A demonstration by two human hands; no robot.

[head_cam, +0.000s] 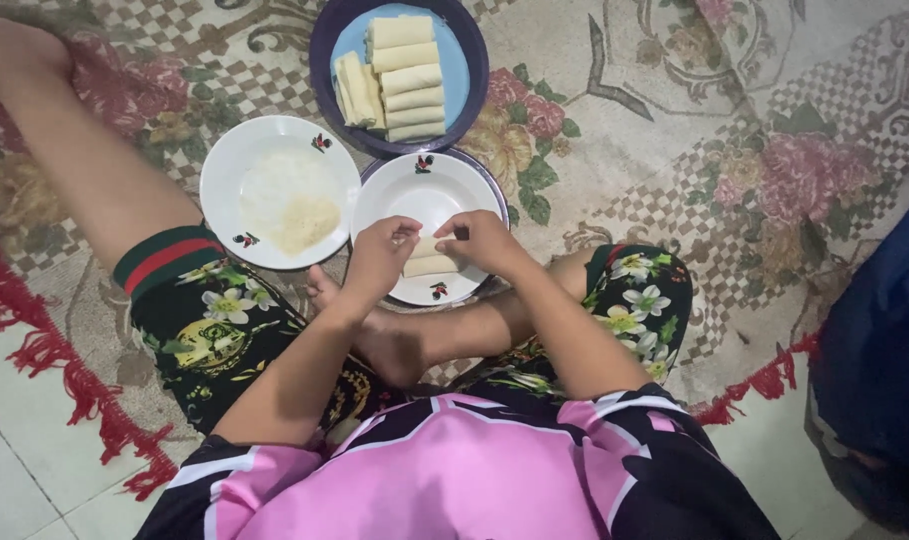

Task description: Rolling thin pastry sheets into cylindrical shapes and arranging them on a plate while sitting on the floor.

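Both wrists bent down over the white plate, left hand and right hand pinching the ends of a pale roll lying on it.

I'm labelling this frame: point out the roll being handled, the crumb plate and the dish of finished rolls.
roll (431, 265), head view, its bare lower edge
crumb plate (236, 150), head view, bare white rim
dish of finished rolls (472, 70), head view, dark right rim

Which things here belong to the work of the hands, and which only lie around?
In use:
- left hand and right hand, both on the pale roll
- white plate under it
- bowl of crumbs
- blue plate of finished rolls

Just around:
- floral rug
- dark blue cloth
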